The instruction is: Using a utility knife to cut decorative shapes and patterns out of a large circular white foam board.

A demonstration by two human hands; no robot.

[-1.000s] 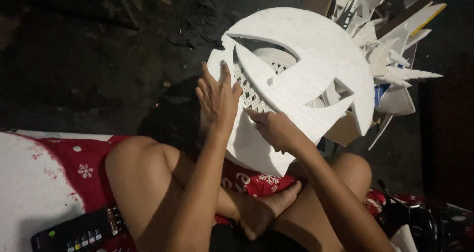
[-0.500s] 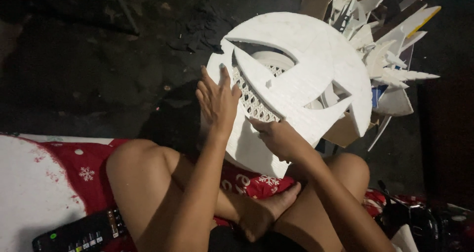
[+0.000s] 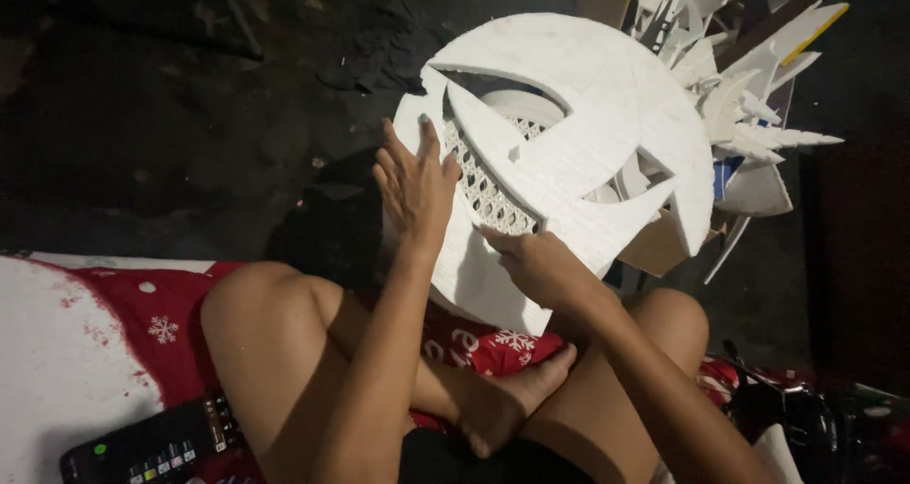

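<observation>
Two hands steady my round white foam cutout (image 3: 578, 133), propped over my crossed legs. My left hand (image 3: 414, 188) lies flat, fingers spread on its left rim; my right hand (image 3: 536, 264) pinches its lower edge. Behind, a cardboard box (image 3: 664, 247) holds pointed foam offcuts (image 3: 749, 124).

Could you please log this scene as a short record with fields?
Setting: person seated cross-legged on a red snowflake blanket, dark floor
Main item: round white foam cutout, tilted up
Left hand: flat against the cutout's left edge
Right hand: on its lower edge
Behind: pile of white foam offcuts
Near left knee: phone
</observation>
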